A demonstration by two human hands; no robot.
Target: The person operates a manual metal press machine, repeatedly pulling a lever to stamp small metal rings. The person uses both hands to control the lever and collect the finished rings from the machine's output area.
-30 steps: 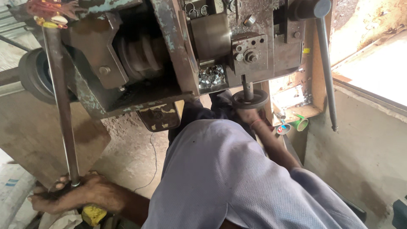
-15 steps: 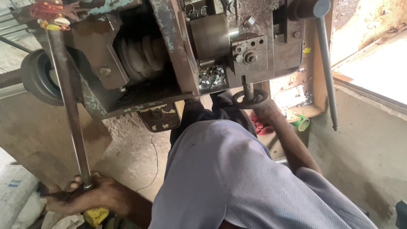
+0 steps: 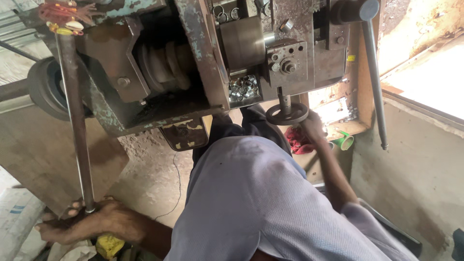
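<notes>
While both hands grip, left (image 3: 92,224) holds the near-upright rod's (image 3: 75,130) bottom, right (image 3: 313,126) the handwheel (image 3: 287,114).

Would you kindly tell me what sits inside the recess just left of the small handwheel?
A heap of small shiny metal rings fills the recess beside the handwheel, which the right hand touches. How deep the heap goes is hidden.

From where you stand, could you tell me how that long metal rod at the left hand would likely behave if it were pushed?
The long metal rod looks stiff: it runs straight down to the left hand. It seems solid, so probably heavy for its thickness. Being round and smooth, it might slip in a loose grip.
</notes>
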